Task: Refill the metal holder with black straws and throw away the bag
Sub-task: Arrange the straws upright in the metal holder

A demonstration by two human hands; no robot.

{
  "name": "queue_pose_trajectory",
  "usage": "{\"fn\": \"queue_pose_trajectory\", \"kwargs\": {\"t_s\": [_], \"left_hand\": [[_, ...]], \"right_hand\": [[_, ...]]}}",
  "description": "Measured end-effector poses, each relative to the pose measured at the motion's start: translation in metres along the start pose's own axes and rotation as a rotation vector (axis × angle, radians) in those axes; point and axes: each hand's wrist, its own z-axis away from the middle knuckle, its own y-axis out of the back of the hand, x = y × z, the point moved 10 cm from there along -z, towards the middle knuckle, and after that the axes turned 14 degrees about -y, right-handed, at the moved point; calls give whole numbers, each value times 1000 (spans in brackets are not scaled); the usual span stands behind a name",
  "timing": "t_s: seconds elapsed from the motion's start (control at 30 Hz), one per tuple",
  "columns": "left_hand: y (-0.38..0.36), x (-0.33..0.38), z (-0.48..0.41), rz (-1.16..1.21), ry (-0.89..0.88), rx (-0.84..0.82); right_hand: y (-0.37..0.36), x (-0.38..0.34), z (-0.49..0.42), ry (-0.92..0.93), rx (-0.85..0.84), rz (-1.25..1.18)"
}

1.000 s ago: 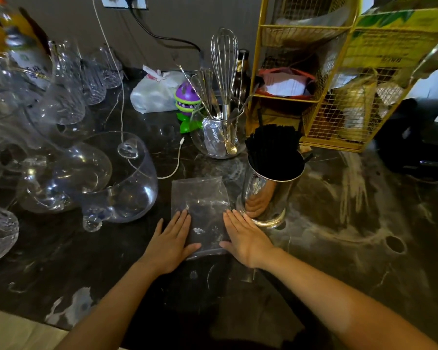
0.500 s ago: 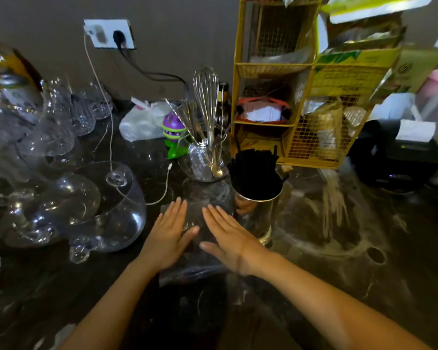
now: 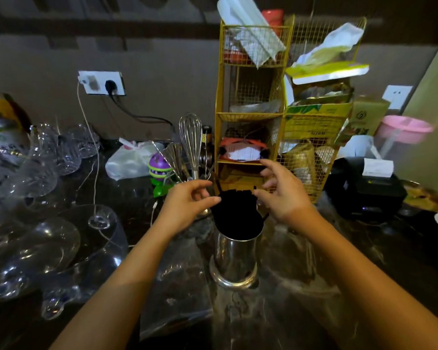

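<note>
Two hands: both are hovering at the straw tops, one on each side of the metal holder [image 3: 234, 258].
Metal holder: it is standing upright on the dark counter [image 3: 339, 286], open mouth facing up.
Black straws [image 3: 235, 213]: a full bundle is standing in the metal holder, long axis near vertical, tips pointing up; one straw is leaning out toward the left.
Left hand [image 3: 185, 205]: it is reaching in from left of the metal holder, thumb and forefinger narrowing toward the bundle's left edge; whether they are pinching a straw, I cannot tell.
Right hand [image 3: 283, 195]: it is hanging above and right of the metal holder, fingers spread and curled, holding nothing.
Bag [image 3: 177, 286]: the clear bag is lying flat on the counter just left of the metal holder, under the left forearm.
Yellow wire rack [image 3: 248, 114]: it is standing behind the metal holder.
</note>
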Motion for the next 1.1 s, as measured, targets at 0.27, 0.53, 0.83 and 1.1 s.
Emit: {"fn": "queue_pose_trajectory", "kwargs": {"t_s": [0.27, 0.53, 0.83, 1.1], "left_hand": [[-19, -10, -17, 7, 3, -16], [-36, 2, -31, -50, -6, -72], [-55, 30, -48, -31, -98, -185], [-55, 67, -57, 55, -195, -211]], "right_hand": [[-21, 44, -32, -208, -153, -12], [-22, 30, -35, -102, -78, -32], [5, -10, -24, 29, -189, -290], [31, -34, -17, 103, -198, -410]]}}
